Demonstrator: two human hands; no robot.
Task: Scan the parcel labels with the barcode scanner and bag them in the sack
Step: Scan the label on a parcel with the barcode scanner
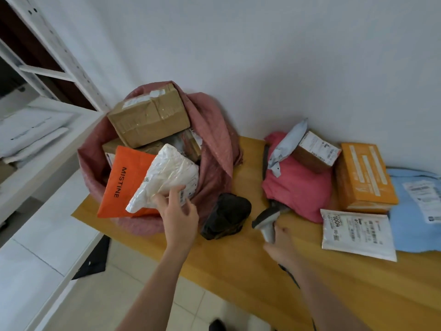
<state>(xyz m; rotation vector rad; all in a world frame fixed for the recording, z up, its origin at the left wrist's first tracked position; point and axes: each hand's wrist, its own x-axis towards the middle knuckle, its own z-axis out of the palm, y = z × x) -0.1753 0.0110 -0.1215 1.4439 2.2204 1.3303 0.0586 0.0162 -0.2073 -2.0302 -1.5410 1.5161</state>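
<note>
Just above the sack [214, 130], left hand [177, 215] grips white parcel [167, 173].

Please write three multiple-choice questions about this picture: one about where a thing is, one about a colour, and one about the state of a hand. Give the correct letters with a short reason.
1. Where is the white plastic parcel?
A. at the mouth of the sack
B. on the floor
C. on the shelf

2. What colour is the parcel printed MISTINE?
A. blue
B. orange
C. black

3. What is the right hand doing?
A. resting flat on the table
B. holding the scanner
C. lifting a box

Answers: 1 A, it lies on top of the parcels in the pink sack, under the left hand. 2 B, its face is bright orange. 3 B, the fingers curl round the grey scanner handle.
</note>
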